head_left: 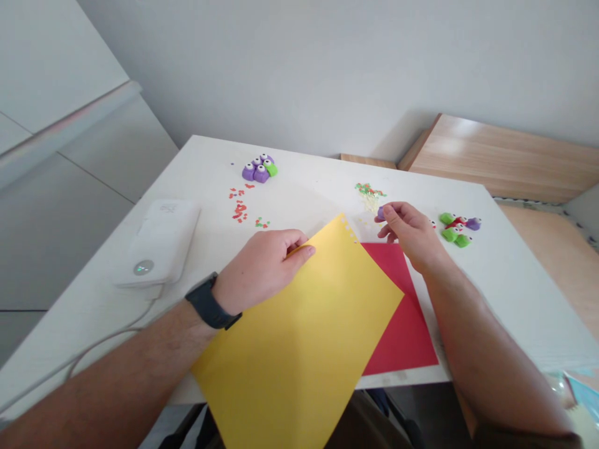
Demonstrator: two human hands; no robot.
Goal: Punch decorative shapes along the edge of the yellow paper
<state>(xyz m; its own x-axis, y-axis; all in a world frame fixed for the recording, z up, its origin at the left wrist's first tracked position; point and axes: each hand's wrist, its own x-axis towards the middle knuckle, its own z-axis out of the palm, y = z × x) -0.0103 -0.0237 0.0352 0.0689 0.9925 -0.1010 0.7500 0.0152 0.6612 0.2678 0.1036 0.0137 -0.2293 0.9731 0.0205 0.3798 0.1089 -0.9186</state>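
My left hand [262,268], with a dark watch on the wrist, pinches the upper left edge of a yellow sheet of paper [299,337]. The sheet is tilted and its lower part hangs past the table's front edge. A row of small punched holes runs along its top edge. Between the fingertips of my right hand [412,234] is a small purple craft punch [380,213], partly hidden and apart from the sheet. A red sheet of paper [402,340] lies partly beneath the yellow one. Pale yellow cut-outs [371,203] lie just beyond my right hand.
Purple and green craft punches [260,169] cluster at the back left; green, red and purple ones [455,228] stand at the right. Red cut-outs [239,211] and green-and-red cut-outs [369,189] lie on the white table [309,193]. A white device [161,240] with a cable is at the left.
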